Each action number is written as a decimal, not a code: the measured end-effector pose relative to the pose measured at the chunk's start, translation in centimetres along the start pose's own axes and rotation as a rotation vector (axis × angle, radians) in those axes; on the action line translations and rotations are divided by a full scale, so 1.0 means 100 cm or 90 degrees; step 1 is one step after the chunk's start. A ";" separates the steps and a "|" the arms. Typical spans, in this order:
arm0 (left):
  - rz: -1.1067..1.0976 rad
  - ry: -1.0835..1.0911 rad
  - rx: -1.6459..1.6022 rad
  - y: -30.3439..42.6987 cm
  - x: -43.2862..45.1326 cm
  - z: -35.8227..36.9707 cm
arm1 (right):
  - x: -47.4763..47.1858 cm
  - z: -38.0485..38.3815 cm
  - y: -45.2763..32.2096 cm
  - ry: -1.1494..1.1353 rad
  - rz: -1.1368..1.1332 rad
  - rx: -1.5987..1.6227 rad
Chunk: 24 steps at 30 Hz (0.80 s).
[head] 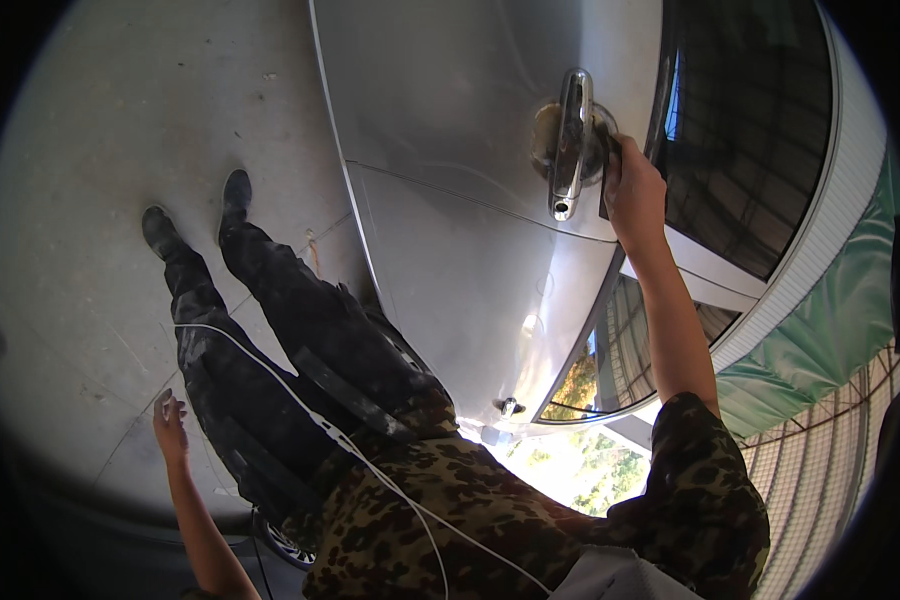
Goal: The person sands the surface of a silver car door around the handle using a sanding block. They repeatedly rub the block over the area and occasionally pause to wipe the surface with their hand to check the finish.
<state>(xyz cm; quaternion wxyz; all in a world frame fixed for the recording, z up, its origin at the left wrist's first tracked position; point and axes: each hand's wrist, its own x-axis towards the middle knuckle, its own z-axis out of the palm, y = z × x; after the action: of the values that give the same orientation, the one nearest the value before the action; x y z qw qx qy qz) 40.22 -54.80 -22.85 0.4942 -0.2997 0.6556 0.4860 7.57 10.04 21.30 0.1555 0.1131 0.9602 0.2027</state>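
Note:
Beside the chrome door handle (572, 142) of a silver car, my right hand (635, 191) grips a thin dark flat piece (607, 180), partly hidden by the fingers. It lies at the door panel, on the window side of the handle. The round recess (546, 140) behind the handle has a brownish, worn-looking edge. My left hand (171, 427) hangs low at the left over the concrete floor, its fingers slightly curled and apart, with nothing visible in it.
The silver car door (450, 97) fills the middle, with a dark side window (742, 127) at right. A second handle (508, 407) is farther along. A white cable (270, 364) crosses my legs. A wheel (289, 544) of another vehicle shows behind me. Green sheeting (817, 352) hangs at right.

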 end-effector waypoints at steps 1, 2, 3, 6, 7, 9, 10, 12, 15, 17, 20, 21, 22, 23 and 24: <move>0.013 -0.011 0.001 -0.001 0.001 -0.001 | -0.001 0.000 0.000 -0.001 -0.009 0.014; 0.019 -0.016 0.011 -0.001 0.002 -0.001 | -0.001 0.001 -0.001 0.018 -0.021 -0.019; 0.022 0.001 0.025 -0.002 0.003 -0.002 | -0.002 0.001 -0.001 0.012 -0.005 -0.015; 0.021 0.002 0.011 -0.006 0.004 -0.003 | -0.004 0.002 -0.002 0.013 0.048 0.028; 0.031 0.000 -0.001 -0.006 0.004 -0.003 | -0.003 0.003 -0.002 0.024 0.018 0.016; 0.005 -0.009 0.020 -0.005 0.006 -0.003 | -0.001 0.004 -0.002 0.032 -0.029 -0.028; 0.022 -0.018 0.010 -0.003 0.007 -0.003 | -0.001 0.003 -0.001 0.010 0.012 -0.036; 0.014 0.002 0.023 0.002 0.007 -0.004 | 0.000 0.002 -0.001 0.002 0.016 -0.044; -0.007 -0.001 0.031 0.011 0.004 -0.005 | 0.000 0.000 -0.002 0.006 0.046 -0.004; 0.017 -0.009 0.008 0.016 0.003 -0.006 | 0.003 0.000 -0.002 0.007 0.012 -0.021; -0.005 -0.024 0.032 0.018 0.004 -0.008 | 0.005 -0.004 -0.001 -0.019 0.022 -0.012; -0.018 -0.015 0.042 0.017 0.004 -0.008 | 0.006 -0.006 -0.001 -0.025 0.026 -0.008; -0.007 -0.016 0.025 0.015 0.004 -0.008 | 0.007 -0.006 0.000 -0.025 0.020 0.004; 0.007 -0.009 0.010 0.012 0.004 -0.008 | 0.008 -0.006 0.000 -0.025 0.020 0.008; -0.002 -0.004 0.013 0.009 0.004 -0.008 | 0.008 -0.008 0.001 -0.033 0.023 0.012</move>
<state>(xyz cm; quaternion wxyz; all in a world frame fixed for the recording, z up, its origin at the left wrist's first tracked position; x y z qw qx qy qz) 39.02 -55.17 -22.93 0.5005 -0.2941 0.6584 0.4791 6.60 10.08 21.80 0.1755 0.1370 0.9556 0.1932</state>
